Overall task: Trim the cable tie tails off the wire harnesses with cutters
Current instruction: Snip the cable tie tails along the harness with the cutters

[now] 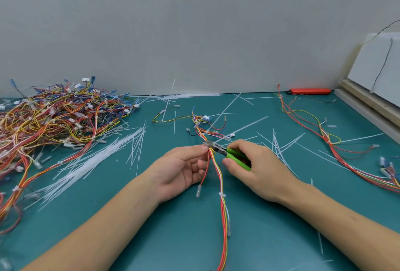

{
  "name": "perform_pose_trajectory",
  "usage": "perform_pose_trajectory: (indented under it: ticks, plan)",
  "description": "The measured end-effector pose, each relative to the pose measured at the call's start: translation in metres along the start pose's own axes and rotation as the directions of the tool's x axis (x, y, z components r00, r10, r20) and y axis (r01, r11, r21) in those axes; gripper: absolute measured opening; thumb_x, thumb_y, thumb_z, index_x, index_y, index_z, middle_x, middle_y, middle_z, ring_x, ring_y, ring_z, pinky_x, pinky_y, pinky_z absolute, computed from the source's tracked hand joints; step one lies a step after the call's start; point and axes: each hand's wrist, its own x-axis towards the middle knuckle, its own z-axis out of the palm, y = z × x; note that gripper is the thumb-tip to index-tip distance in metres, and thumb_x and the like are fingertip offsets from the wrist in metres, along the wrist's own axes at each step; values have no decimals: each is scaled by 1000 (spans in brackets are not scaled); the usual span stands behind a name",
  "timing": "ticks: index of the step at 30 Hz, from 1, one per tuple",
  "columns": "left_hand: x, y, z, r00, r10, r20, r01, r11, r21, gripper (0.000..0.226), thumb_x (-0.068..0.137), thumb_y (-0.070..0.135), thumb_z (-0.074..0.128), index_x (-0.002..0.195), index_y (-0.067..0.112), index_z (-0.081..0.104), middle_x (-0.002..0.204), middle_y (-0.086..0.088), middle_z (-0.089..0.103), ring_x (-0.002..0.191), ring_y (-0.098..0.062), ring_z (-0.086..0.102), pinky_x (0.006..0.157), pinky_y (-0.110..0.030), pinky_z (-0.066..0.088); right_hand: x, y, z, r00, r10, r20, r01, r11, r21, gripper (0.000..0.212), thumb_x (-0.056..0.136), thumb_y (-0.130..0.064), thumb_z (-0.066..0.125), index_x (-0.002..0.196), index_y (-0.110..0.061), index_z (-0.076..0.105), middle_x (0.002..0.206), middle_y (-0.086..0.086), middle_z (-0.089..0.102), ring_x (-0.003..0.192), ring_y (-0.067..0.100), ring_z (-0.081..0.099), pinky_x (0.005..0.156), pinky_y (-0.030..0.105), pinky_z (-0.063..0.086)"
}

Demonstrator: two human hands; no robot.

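Head view, single frame. The left hand pinches a wire harness between thumb and fingertips just below the cutting point; the remaining fingers lie loosely curled under the red, yellow and white wires. The right hand is wrapped round the green handles of the cutters, whose nose sits against the harness right beside the left fingertips. The blades look nearly pressed together, but the tie tail between them, if any, is too fine to make out.

The harness runs from a tangle of connectors farther back on the green worktop, up through both hands, and down toward the near edge. A white cable tie lower on that run looks already cut short.

Step in hand, as I judge it: trimming one tie at the pinched spot, mid-harness. Next move calls for squeezing the handles with the blades flush to the tie head and clear of the wire insulation, then sliding the left grip along to the following tie.

Surroundings: a big pile of harnesses at left, a loose bunch of long white ties beside it, scattered white tie pieces to the right of the hands, one more harness laid out far right, an orange tool by the wall.
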Motion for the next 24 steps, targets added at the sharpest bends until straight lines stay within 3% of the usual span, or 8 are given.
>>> perform_pose_trajectory:
  ticks: [5, 9, 13, 16, 19, 24]
  plan:
    - [-2, 0, 0, 999, 23, 35, -24, 1000, 19, 20, 88, 18, 70, 105, 9, 71, 79, 4, 61, 58, -6, 53, 58, -20, 49, 0, 0, -1, 1000, -3, -4, 3, 1000, -29, 31, 92, -57, 55, 111, -33, 62, 91, -20, 60, 91, 2, 55, 74, 10, 37]
    - [-2, 0, 0, 998, 25, 63, -27, 999, 35, 12, 90, 20, 69, 95, 13, 77, 79, 5, 58, 58, -5, 50, 58, -19, 48, 0, 1, -1, 1000, -11, -10, 11, 999, -51, 34, 92, -56, 56, 115, -31, 62, 98, -21, 62, 96, -2, 54, 81, 8, 38]
    - [-1, 0, 0, 997, 26, 66, -28, 999, 33, 12, 90, 19, 68, 94, 10, 75, 77, 3, 60, 60, -6, 53, 60, -20, 50, 0, 0, -1, 1000, -7, -5, 6, 999, -49, 27, 93, -56, 55, 106, -33, 61, 85, -18, 60, 84, 3, 54, 73, 14, 40]
    - [-1, -1, 0, 1000, 16, 22, -16, 1000, 23, 13, 85, 17, 71, 93, 10, 78, 88, -3, 69, 64, -8, 60, 59, -19, 52, 1, 0, -1, 1000, -6, -9, 6, 999, -41, 23, 93, -56, 56, 99, -34, 60, 75, -18, 56, 76, 5, 54, 66, 18, 38]
    - [-1, -1, 1, 1000, 4, 7, -4, 1000, -16, 16, 82, 17, 74, 95, 9, 78, 93, -5, 68, 62, -8, 58, 53, -18, 48, 0, 0, -1, 1000, -20, -23, 19, 999, -33, 25, 93, -57, 55, 101, -34, 60, 76, -16, 57, 77, 8, 55, 67, 22, 41]
    - [-2, -1, 2, 1000, 5, 16, -4, 1000, -28, 12, 83, 18, 72, 92, 12, 78, 85, 1, 64, 56, -6, 50, 53, -19, 46, 1, 2, 0, 999, -42, -29, 41, 998, -39, 35, 92, -61, 52, 113, -35, 63, 92, -15, 64, 88, 6, 57, 79, 26, 47]
